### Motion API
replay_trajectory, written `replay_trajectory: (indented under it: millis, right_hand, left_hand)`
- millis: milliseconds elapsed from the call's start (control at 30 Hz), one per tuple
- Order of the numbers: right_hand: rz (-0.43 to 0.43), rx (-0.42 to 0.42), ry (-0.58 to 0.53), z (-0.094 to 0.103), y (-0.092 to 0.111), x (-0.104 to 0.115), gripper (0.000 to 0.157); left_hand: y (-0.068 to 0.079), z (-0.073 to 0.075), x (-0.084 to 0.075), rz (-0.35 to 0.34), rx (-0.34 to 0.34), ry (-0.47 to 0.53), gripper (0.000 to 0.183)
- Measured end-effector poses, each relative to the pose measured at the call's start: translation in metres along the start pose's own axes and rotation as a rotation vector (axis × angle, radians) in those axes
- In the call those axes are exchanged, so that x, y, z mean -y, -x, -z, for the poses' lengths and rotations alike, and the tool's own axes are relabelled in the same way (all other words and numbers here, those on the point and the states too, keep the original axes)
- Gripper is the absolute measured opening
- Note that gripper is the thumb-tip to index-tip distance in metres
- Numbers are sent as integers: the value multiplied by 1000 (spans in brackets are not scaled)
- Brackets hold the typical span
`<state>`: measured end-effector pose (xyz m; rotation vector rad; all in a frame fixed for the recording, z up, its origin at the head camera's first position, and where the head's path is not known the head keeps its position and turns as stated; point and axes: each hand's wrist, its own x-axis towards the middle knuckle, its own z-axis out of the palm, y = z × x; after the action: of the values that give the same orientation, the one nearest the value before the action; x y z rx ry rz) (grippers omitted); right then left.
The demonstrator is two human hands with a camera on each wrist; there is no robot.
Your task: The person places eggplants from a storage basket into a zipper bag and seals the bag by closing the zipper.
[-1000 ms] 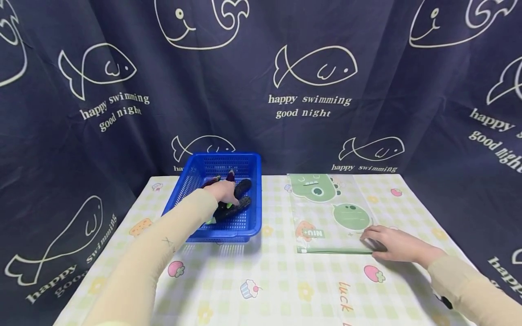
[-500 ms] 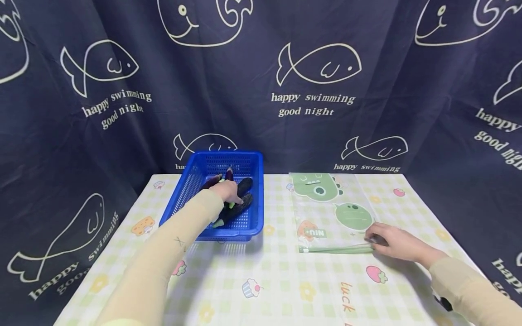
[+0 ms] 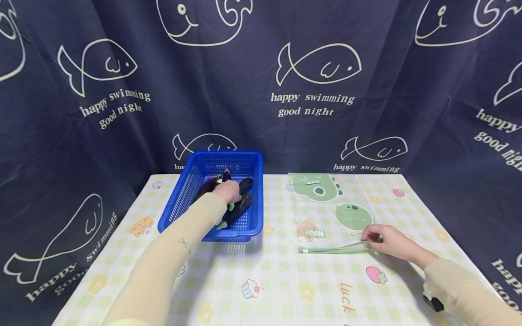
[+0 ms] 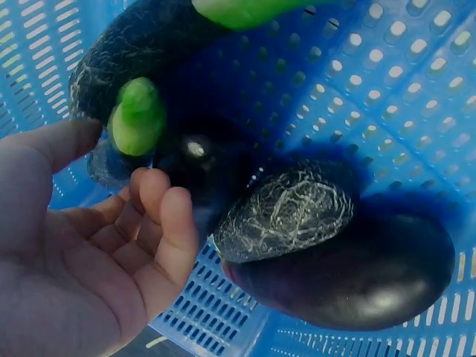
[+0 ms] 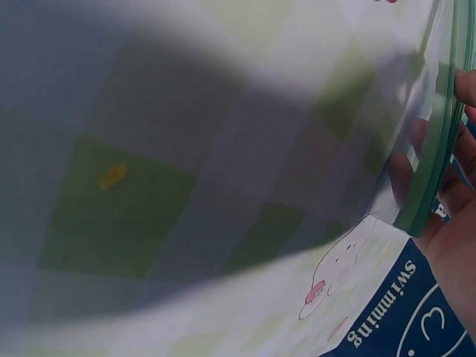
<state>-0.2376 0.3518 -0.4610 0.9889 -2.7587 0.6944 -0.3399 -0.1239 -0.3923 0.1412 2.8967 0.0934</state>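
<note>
Inside a blue perforated basket [image 3: 236,234], my left hand [image 3: 227,192] is among several dark vegetables. In the left wrist view its fingers bend loosely, with the thumb apart from them, beside a bright green stem end [image 4: 137,119]. A smooth purple eggplant [image 4: 372,290] and a rough-skinned black vegetable [image 4: 297,216] lie beyond the fingertips. To the right, a clear zip bag [image 3: 352,217] with green dinosaur prints lies flat. My right hand [image 3: 391,241] holds the near right corner of its green zip edge [image 5: 439,149] between thumb and fingers, slightly raised.
A checked tablecloth [image 3: 281,280] with cupcake and strawberry prints covers the table. Behind and at both sides hangs a dark blue curtain [image 3: 244,95] with fish drawings, close to the basket's back wall.
My left hand has shifted slightly right in the basket, and the front dark vegetable has turned. My right fingers, earlier resting at the bag's corner, now hold and lift its zip edge.
</note>
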Motion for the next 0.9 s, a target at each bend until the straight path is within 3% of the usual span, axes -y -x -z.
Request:
replay_trajectory:
  millis: [367,567,900]
  right_hand:
    - [-43,-21,-64,-3,-5,5,20]
    - [-42,-46,-92,-1,-8,10,20]
    - [-161,-41,-111,3,-11,15,14]
  left_hand:
    - [-7,-9,-6,15,-69,-36,26]
    - [-13,-13,-10,47,-69,-61,24]
    - [-13,-11,-1,143,-146,127,41]
